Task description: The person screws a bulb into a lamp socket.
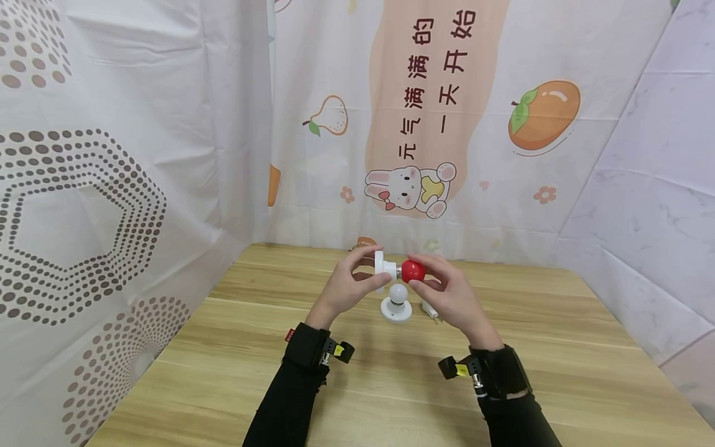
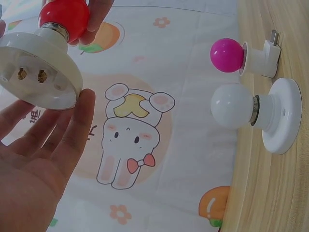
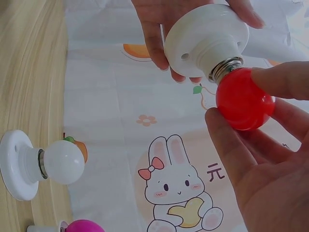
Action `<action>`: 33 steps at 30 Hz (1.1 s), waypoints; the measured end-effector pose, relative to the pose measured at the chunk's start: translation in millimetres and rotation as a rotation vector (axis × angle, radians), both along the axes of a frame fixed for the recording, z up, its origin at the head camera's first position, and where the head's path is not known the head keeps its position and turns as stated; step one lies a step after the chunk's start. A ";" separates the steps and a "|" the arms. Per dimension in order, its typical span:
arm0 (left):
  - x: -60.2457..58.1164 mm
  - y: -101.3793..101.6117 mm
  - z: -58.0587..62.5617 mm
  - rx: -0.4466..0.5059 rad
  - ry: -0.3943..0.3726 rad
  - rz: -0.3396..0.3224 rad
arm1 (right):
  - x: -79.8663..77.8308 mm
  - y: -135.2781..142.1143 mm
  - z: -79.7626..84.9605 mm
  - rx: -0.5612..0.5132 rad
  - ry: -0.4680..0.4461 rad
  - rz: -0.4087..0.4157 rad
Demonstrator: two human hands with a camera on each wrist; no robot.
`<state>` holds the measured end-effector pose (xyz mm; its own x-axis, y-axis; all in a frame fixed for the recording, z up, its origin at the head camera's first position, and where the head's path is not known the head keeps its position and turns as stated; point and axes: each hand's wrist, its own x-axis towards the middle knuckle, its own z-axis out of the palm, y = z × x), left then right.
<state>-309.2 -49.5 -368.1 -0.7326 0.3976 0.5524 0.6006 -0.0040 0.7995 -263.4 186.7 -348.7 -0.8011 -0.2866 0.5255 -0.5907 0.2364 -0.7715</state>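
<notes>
My left hand (image 1: 353, 279) grips a white round lamp socket (image 2: 53, 72) by its base, held sideways above the table. Two brass contacts show on the underside of that base in the left wrist view. Between the fingertips and thumb of my right hand (image 1: 451, 297) is a red light bulb (image 3: 245, 99). Its metal screw end meets the socket's mouth, with some thread still showing in the right wrist view. Below the hands, a second white socket (image 1: 396, 311) stands on the table with a white bulb (image 1: 398, 293) in it.
A magenta bulb (image 2: 227, 55) sits in a white plug-in holder (image 2: 260, 60) with metal prongs, lying on the wooden table (image 1: 391, 385) beside the white bulb. Printed curtains (image 1: 318, 174) hang behind the table and on both sides.
</notes>
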 end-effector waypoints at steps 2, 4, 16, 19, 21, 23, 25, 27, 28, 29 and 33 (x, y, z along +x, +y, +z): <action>0.1 0.1 0.3 -0.002 0.001 -0.002 | 0.3 0.1 0.3 0.006 -0.001 -0.003; 0.1 0.1 0.4 -0.002 0.002 -0.006 | 0.5 0.3 0.5 0.010 -0.011 -0.007; -0.5 1.2 -0.5 0.008 0.002 -0.034 | 2.1 3.9 1.1 0.050 -0.115 -0.060; 0.3 1.3 0.2 0.005 0.000 -0.034 | 3.1 4.1 2.0 0.040 -0.161 -0.063; 0.8 1.2 0.7 0.003 0.000 -0.030 | 4.0 3.9 2.8 0.032 -0.184 -0.064; 0.8 0.9 0.8 0.001 0.001 -0.029 | 4.3 3.2 3.5 0.025 -0.201 -0.065; 0.7 0.7 0.9 0.001 0.001 -0.030 | 4.3 3.1 3.8 0.013 -0.217 -0.065; 0.6 0.7 0.8 -0.001 -0.003 -0.030 | 4.0 2.7 3.8 0.002 -0.231 -0.060; 0.8 0.7 0.9 -0.002 -0.005 -0.030 | 3.8 2.7 3.6 -0.003 -0.239 -0.059; 1.0 0.8 1.2 -0.003 -0.008 -0.029 | 3.3 2.8 3.4 -0.007 -0.245 -0.060; 2.4 1.6 1.9 -0.006 -0.020 -0.025 | 1.8 3.1 2.1 -0.028 -0.274 -0.061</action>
<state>-306.7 -47.9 -366.2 -0.7334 0.4190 0.5354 0.5843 -0.0141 0.8114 -261.6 189.8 -346.6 -0.9296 -0.2222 0.2942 -0.3448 0.2413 -0.9071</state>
